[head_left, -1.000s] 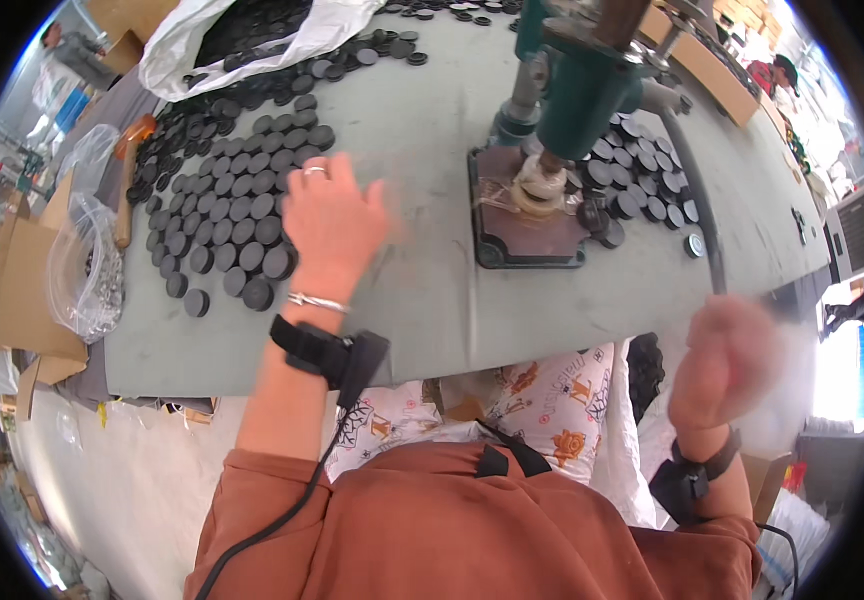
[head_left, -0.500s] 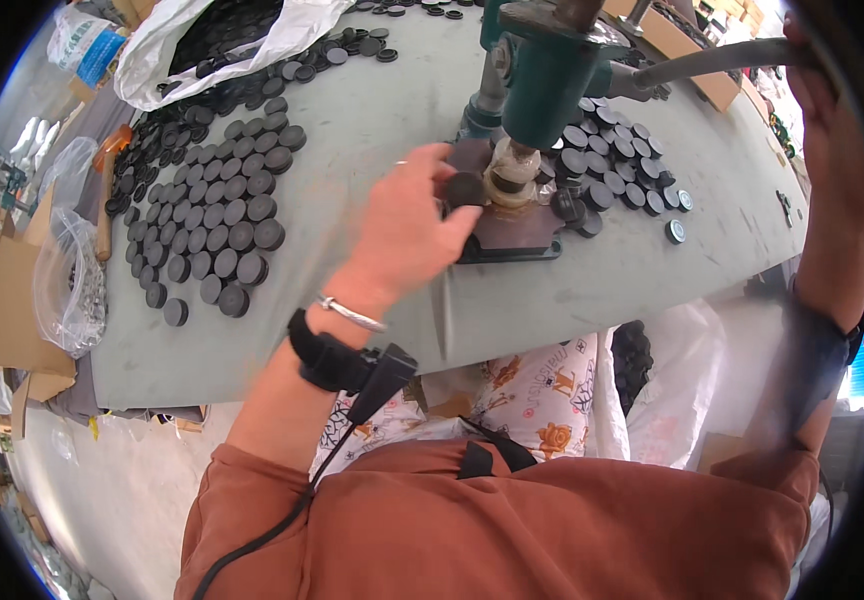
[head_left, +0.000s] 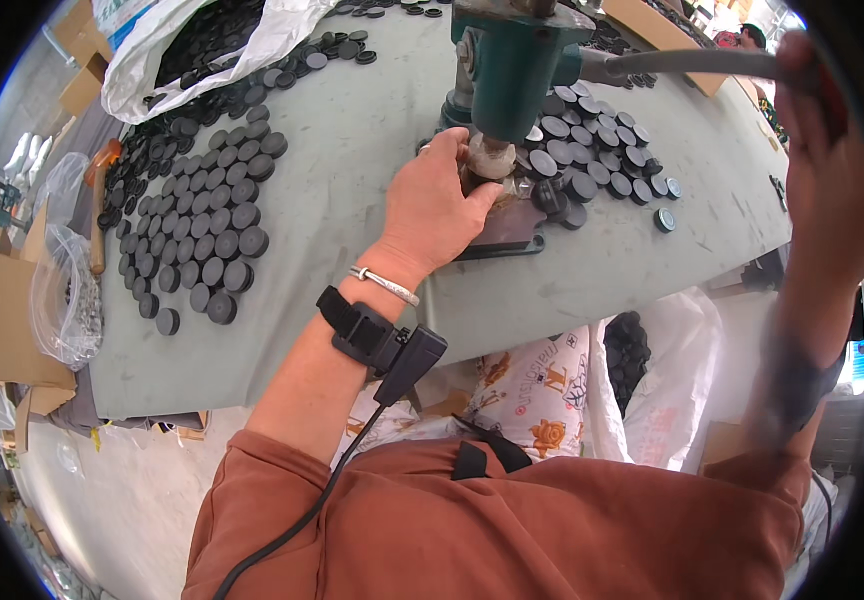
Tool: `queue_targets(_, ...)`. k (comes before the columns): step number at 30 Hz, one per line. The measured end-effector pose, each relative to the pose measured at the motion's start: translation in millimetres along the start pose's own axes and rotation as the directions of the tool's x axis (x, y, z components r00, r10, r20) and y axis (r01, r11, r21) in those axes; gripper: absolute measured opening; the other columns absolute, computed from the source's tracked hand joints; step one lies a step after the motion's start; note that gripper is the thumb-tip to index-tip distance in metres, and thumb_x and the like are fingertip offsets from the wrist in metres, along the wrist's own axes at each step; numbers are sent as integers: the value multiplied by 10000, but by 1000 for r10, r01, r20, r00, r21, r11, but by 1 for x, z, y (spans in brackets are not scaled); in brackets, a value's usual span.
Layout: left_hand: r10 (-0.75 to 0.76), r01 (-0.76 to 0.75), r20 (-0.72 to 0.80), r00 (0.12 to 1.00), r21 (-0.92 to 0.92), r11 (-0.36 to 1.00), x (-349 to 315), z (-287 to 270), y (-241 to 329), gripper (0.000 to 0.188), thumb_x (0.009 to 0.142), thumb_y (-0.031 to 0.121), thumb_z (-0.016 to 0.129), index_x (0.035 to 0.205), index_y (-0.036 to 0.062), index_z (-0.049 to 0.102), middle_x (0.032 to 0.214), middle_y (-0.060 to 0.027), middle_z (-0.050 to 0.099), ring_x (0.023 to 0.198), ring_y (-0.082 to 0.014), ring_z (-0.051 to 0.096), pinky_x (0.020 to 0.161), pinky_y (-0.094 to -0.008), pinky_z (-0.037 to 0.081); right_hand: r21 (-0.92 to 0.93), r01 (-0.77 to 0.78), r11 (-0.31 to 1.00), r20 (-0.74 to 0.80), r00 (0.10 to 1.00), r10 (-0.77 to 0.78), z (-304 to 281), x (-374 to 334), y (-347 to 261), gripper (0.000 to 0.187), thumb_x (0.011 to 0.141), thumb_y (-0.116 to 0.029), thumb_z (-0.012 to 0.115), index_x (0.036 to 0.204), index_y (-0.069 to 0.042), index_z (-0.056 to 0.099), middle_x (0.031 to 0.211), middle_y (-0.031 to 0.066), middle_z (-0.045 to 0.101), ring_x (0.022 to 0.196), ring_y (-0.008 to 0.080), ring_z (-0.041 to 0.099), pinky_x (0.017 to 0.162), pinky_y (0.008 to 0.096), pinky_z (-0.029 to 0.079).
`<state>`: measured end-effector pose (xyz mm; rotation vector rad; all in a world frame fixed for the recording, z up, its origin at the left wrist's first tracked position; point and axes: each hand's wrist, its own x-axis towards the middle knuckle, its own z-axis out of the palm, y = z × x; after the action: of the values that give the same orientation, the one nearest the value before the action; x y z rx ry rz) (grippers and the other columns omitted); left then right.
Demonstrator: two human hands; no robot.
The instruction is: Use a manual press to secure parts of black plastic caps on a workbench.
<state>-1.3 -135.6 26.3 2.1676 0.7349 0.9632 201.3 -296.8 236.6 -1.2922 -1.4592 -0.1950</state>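
A dark green hand press [head_left: 517, 95] stands on the table ahead of me. My left hand [head_left: 439, 205] is at its base, thumb and fingers closed around a black round cap [head_left: 474, 178] just under the pale, translucent end of the ram [head_left: 493, 157]. Fingers and ram partly cover this cap. On the right, my raised right hand [head_left: 827, 140] is wrapped round the end of the press's grey lever [head_left: 692, 64]; its fingers are partly dark and blurred at the picture's rim. Right beside the press lies a heap of black round caps [head_left: 582, 150].
Many more black caps [head_left: 202, 220] cover the table's left side, beside an open white sack [head_left: 287, 40] of black pieces. A hammer [head_left: 99, 210] with an orange head lies at the left edge. Below the front edge stands another white sack [head_left: 677, 350] holding black pieces.
My left hand has brought the black cap from beside the press in under the ram. My right hand stays on the lever, and the whole view has shifted slightly.
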Motion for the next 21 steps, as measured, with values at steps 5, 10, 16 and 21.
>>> queue_targets(5, -22, 23, -30, 999, 33, 999, -4, -2, -5, 514, 736, 177, 718, 1164, -13, 505, 934, -122, 652, 716, -203, 630, 684, -304, 510, -658, 450, 604, 139, 861, -489, 52, -69, -32, 89, 898, -15, 514, 919, -12, 600, 921, 86, 592, 591, 63, 426, 552, 190, 379)
queue_targets(10, -64, 63, -21, 998, -47, 997, -2, -2, -3, 587, 718, 154, 744, 1214, -9, 475, 974, -97, 646, 719, -179, 611, 699, -295, 510, -95, -77, 992, -105, 992, 67, 58, -116, -44, 183, 820, 94, 492, 872, -58, 405, 910, 126, 575, 695, 147, 516, 614, 250, 449)
queue_targets(16, 5, 19, -122, 992, 198, 980, -29, -43, -3, 570, 716, 195, 754, 1205, 37, 508, 1055, -94, 594, 840, -206, 591, 704, -328, 498, 68, 145, 987, -26, 989, -144, 75, -168, -8, 320, 746, 94, 488, 992, -46, 340, 983, 263, 566, 686, 147, 516, 672, 251, 445)
queue_targets(21, -92, 180, -158, 983, 742, 646, -79, -119, -26, 479, 746, 281, 719, 1142, 63, 562, 1042, -83, 590, 921, -253, 567, 722, -360, 485, -94, 110, 989, -9, 994, -111, 59, -160, -13, 297, 753, 111, 470, 982, -38, 353, 976, 265, 563, 708, 165, 524, 637, 255, 452)
